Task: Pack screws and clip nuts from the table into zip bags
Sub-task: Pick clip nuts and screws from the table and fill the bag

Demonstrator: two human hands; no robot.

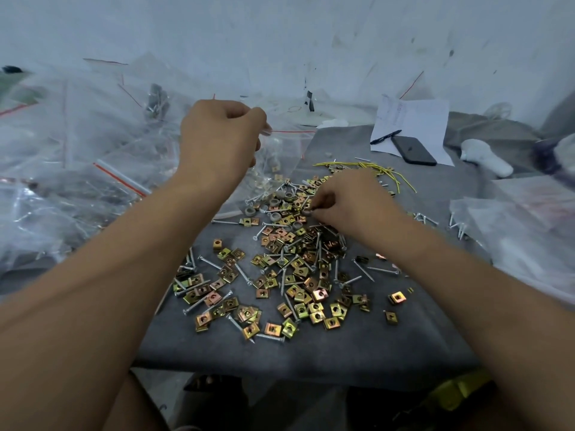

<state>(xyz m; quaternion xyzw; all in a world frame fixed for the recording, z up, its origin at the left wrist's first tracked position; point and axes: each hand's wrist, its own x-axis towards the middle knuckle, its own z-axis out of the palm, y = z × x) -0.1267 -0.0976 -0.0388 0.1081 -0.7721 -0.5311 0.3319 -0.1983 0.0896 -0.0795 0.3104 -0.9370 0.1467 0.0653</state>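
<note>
A grey tabletop (311, 353) carries a spread of clip nuts (298, 293) and screws (245, 276). At the heap's far edge the right hand (351, 203) pinches small pieces in its grip. Left of it, the raised left hand (217, 138) grasps the mouth of a zip bag (280, 150).
</note>
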